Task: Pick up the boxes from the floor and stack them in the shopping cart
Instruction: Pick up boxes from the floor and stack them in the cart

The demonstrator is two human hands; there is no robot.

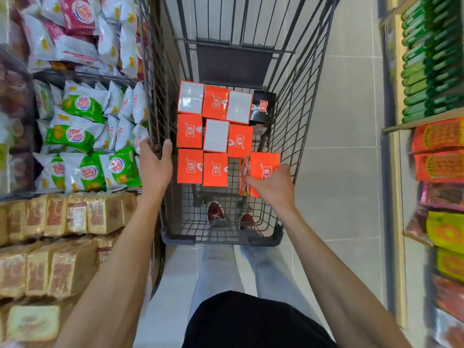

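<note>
Cart (178,239): box (266,161) in right hand (275,187)

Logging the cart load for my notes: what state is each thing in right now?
shopping cart: partly filled, steadied by one hand.
packed boxes: flat, side by side in three rows.
black box: at the right end of the far row.
loose orange box: tilted, held over the gap at the near right.
left hand: grips the cart's left wall.
right hand: holds the loose orange box.

Cart (288,101) is dark metal wire, matt. Boxes (190,167) look like smooth cardboard, slightly glossy. Snack bags (82,106) are shiny plastic; floor (346,172) is smooth tile.
</note>
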